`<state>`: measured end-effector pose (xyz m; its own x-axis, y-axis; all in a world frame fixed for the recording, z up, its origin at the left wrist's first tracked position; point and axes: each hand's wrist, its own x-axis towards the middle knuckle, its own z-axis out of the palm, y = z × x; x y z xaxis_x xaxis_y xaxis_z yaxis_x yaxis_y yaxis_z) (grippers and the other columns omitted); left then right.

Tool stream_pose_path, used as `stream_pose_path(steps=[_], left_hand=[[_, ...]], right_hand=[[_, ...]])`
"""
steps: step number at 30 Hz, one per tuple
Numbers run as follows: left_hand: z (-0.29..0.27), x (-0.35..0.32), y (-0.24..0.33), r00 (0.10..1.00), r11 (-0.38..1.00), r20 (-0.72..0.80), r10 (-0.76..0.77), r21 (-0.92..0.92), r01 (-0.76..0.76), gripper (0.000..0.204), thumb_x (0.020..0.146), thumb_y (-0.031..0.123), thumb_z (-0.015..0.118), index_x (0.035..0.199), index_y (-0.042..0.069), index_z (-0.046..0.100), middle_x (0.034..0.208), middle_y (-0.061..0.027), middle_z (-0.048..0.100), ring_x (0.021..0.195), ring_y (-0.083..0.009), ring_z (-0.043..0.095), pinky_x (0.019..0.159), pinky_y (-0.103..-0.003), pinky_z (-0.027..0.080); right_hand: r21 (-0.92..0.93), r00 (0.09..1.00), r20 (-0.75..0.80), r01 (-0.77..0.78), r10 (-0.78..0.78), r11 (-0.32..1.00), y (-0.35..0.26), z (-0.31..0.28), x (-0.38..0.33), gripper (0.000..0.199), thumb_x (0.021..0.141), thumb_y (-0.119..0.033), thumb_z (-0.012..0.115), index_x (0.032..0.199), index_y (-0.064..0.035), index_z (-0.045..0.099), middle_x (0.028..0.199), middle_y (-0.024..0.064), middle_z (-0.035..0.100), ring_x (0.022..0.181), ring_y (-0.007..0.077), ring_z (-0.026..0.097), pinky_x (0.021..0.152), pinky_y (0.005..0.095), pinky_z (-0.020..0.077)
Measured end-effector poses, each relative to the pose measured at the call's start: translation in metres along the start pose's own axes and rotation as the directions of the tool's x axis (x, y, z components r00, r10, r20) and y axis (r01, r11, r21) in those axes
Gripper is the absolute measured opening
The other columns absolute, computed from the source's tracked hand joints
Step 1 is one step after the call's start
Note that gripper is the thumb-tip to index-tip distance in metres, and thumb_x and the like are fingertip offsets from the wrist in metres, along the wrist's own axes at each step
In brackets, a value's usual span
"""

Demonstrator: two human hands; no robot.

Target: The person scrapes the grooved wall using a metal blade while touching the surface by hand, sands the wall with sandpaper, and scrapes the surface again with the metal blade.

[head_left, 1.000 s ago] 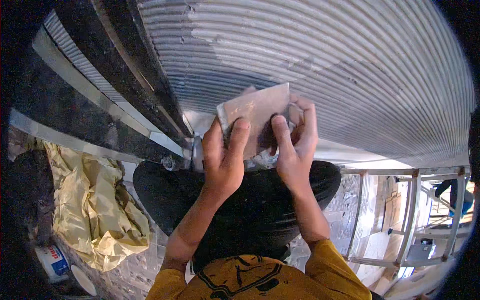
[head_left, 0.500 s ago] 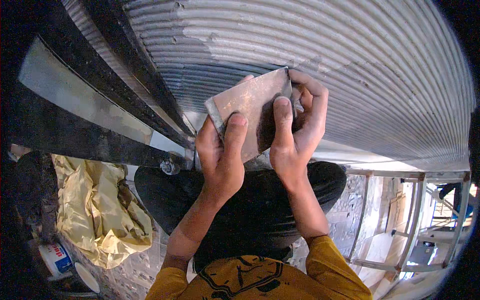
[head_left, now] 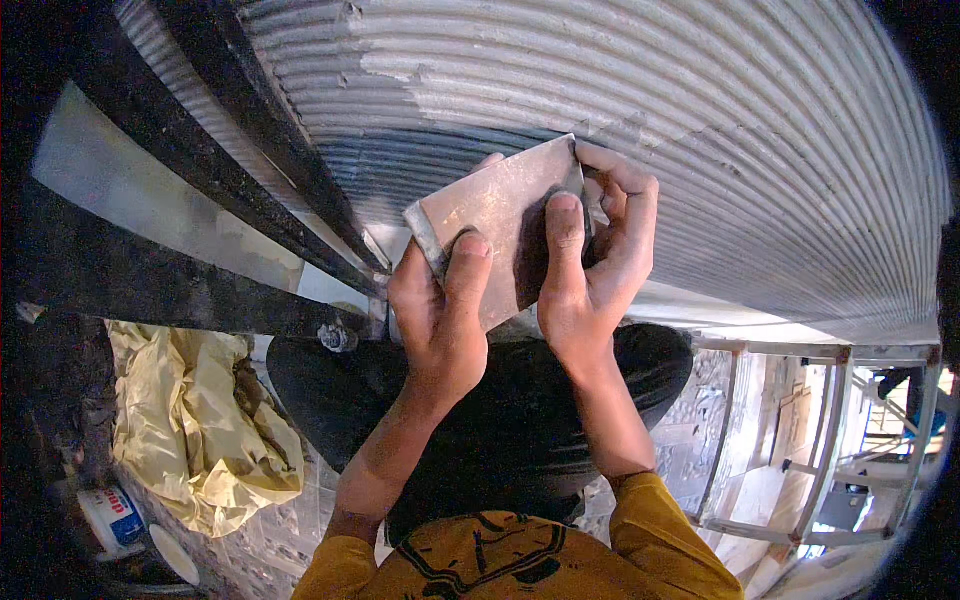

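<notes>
Between both hands I hold a flat metal scraper (head_left: 502, 205), a tilted rectangular plate with a worn, smudged face and a pale strip along its left edge. My left hand (head_left: 440, 318) grips its lower left side, thumb on the face and fingers mostly hidden behind. On the right side, my right hand (head_left: 598, 285) presses its thumb on the plate, with bent fingers reaching round the far edge. Some greyish material shows by those fingers; I cannot make out what it is. Just beyond the hands stands a grey ribbed wall (head_left: 720, 150) with uneven paler patches.
Dark beams (head_left: 190, 255) run along the left. Crumpled yellowish paper (head_left: 200, 430) lies at lower left, near a white and blue tub (head_left: 112, 520). A metal frame with bars (head_left: 825, 440) stands at right. My knees in black trousers (head_left: 650, 365) are under my hands.
The scraper and both hands have barely shifted, a few pixels to the left at most. The grip is the same.
</notes>
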<state>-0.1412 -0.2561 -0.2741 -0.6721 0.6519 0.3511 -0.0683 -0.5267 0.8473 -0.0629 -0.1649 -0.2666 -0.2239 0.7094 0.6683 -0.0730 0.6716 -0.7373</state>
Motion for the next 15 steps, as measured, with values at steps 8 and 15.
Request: stream_pose_path(steps=[8, 15], left_hand=[[0.0001, -0.0006, -0.0010, 1.000, 1.000, 0.021, 0.011, 0.009, -0.011, 0.045, 0.104, 0.017, 0.052, 0.140, -0.011, 0.051, 0.139, -0.0206, 0.059, 0.124, -0.0252, 0.058, 0.108, -0.040, 0.044], [0.0004, -0.0002, -0.0036, 1.000, 1.000, 0.014, 0.009, -0.025, -0.009, 0.045, 0.104, 0.018, 0.052, 0.139, -0.011, 0.052, 0.138, -0.0206, 0.059, 0.125, -0.0256, 0.058, 0.108, -0.040, 0.044]], right_hand=[[0.027, 1.000, 0.031, -0.001, 0.000, 1.000, -0.0010, -0.0023, -0.0004, 0.032, 0.101, -0.014, 0.062, 0.127, 0.0034, 0.054, 0.118, 0.0122, 0.062, 0.106, 0.0153, 0.057, 0.094, 0.0281, 0.0445], [-0.034, 0.999, 0.045, -0.012, 0.014, 0.999, -0.0018, -0.0029, -0.0010, 0.030, 0.101, -0.014, 0.062, 0.125, 0.0029, 0.056, 0.116, 0.0107, 0.062, 0.105, 0.0147, 0.057, 0.094, 0.0271, 0.0439]])
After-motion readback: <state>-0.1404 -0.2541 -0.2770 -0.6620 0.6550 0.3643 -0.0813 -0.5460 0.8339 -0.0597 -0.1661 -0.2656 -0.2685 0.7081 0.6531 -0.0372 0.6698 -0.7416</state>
